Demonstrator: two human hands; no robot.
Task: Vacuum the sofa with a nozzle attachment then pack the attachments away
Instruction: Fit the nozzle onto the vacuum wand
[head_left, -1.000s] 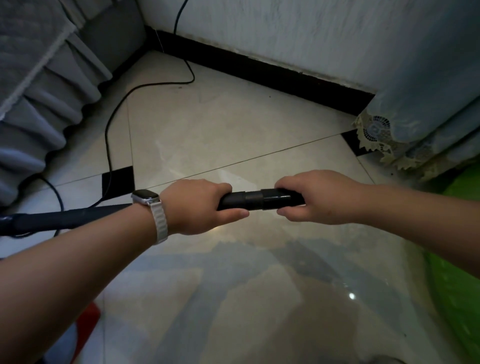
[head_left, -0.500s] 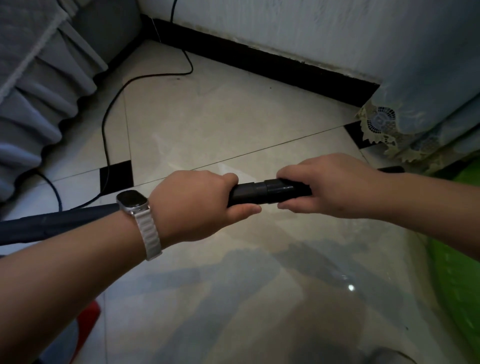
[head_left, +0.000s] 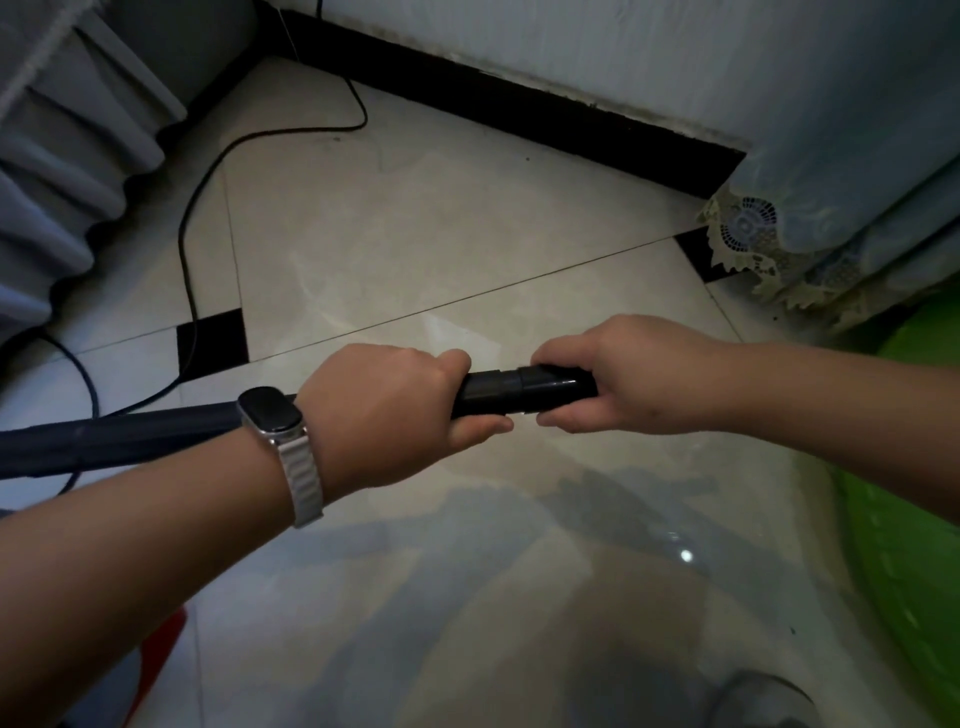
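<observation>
My left hand (head_left: 384, 410) is clenched round the tube (head_left: 130, 436). Just right of it, my right hand (head_left: 628, 374) grasps the nozzle (head_left: 540, 392) fitted on the tube's end.

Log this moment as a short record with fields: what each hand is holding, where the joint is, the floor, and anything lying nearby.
left hand: left hand closed around the dark vacuum tube, watch on the wrist
right hand: right hand closed on the black nozzle attachment
joint: visible between the two hands, pieces in line
floor: pale glossy tile floor with black inset squares
nearby: black cable across the floor at left; grey fabric skirt far left; lace-edged cover at right
</observation>
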